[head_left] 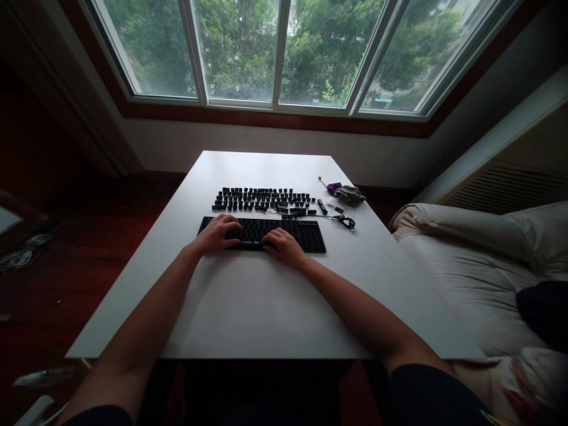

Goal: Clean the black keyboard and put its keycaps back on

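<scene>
A black keyboard [306,235] lies across the middle of the white table [248,302]. My left hand [216,234] rests on its left part, fingers curled down onto the keys. My right hand [283,245] rests on its front middle, fingers bent against the lower row near a long key. Neither hand visibly holds anything loose. Behind the keyboard, several loose black keycaps [261,199] lie in rows.
A small black tool [322,206] and a coiled black cable [345,221] lie right of the keycaps. A purple-handled brush [331,187] and a grey cloth [350,194] sit further back. A bed with white bedding [479,266] stands to the right, windows ahead.
</scene>
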{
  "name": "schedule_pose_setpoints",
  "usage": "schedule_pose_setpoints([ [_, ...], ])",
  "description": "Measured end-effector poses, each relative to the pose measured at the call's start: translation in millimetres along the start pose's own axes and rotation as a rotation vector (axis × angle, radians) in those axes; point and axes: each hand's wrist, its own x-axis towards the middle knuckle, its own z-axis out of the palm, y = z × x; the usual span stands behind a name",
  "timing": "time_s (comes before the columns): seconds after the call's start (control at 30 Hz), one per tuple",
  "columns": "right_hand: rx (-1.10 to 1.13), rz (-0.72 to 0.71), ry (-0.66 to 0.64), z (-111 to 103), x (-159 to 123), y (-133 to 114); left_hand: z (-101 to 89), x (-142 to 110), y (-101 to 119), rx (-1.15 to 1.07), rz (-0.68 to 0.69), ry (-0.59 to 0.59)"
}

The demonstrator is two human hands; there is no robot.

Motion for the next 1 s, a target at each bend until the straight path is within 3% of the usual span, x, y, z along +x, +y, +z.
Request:
schedule_pose_setpoints([
  [1.0, 0.011, -0.009, 0.021, 0, 1, -3, 16.5, 1, 3, 0.011, -0.051, 0.107],
])
